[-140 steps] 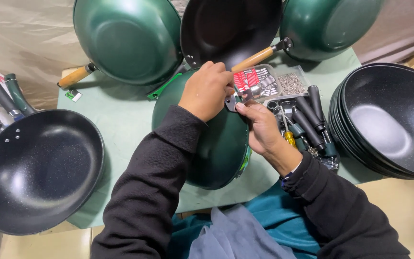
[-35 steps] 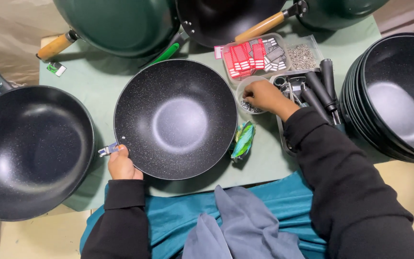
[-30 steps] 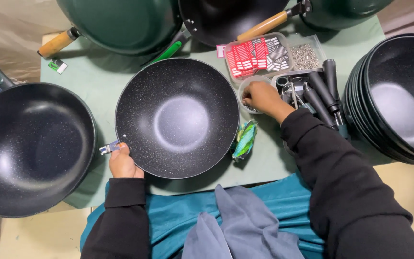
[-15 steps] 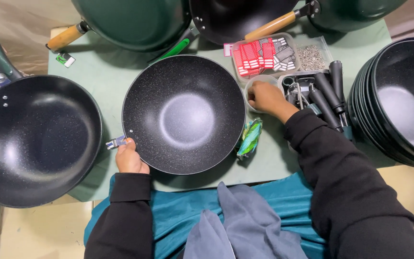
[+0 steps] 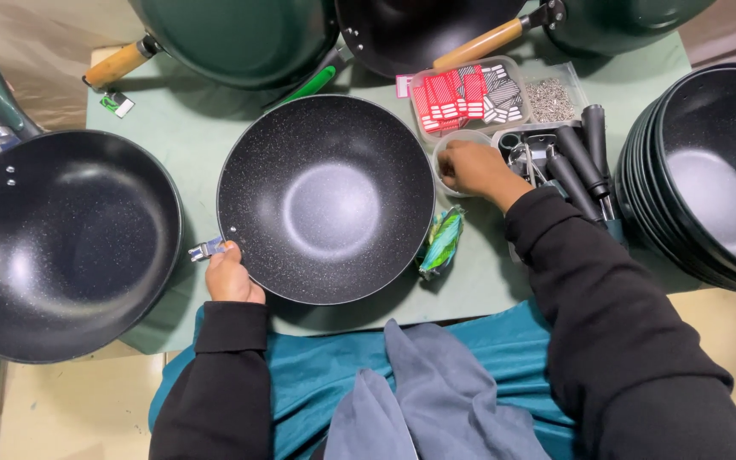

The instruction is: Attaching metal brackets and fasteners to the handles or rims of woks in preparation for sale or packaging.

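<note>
Clearly rigid and weighty, the black wok (image 5: 325, 198) is pinched at its near-left rim bracket by the left hand (image 5: 230, 274), its grip clamped, while the right hand (image 5: 470, 168) curls closed over a small cup (image 5: 451, 146).

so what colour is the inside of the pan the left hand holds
Black with fine pale speckles, clearest in the head view.

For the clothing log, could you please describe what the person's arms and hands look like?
Both arms wear long, loose black sleeves with ribbed cuffs at the wrists. The left hand and right hand are bare: no gloves, rings or watch visible.
</note>
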